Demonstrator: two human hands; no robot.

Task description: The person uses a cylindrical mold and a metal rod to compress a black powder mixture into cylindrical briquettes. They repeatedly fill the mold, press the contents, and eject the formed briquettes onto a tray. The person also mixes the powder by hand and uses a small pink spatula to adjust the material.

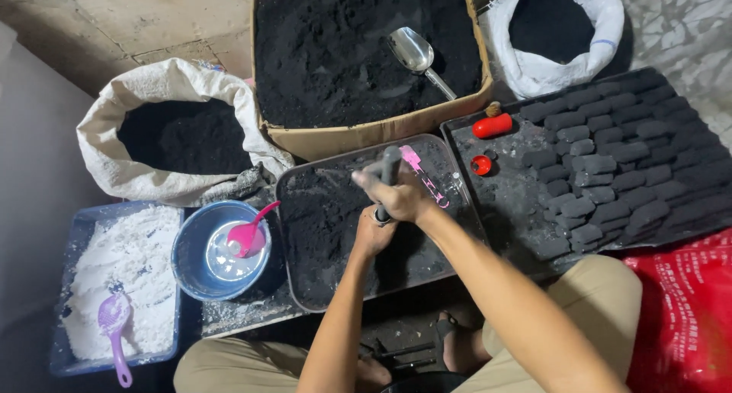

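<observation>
Both my hands grip an upright dark metal tube tool (390,164) over a metal tray (293,181) of black powder. My right hand (396,195) wraps the tube high up, and my left hand (374,233) holds it just below. A pink scoop (422,173) lies in the tray behind the tube. To the right, a black tray (496,198) carries rows of pressed black briquettes (610,160).
A cardboard box (366,130) of black powder with a metal scoop (415,54) sits behind. Two white sacks (114,157) (602,12) hold black powder. A blue bowl (187,263) with a pink spoon, a tub (65,355) of white powder with a purple scoop, a red bottle (492,125) and cap, a red bag (686,317).
</observation>
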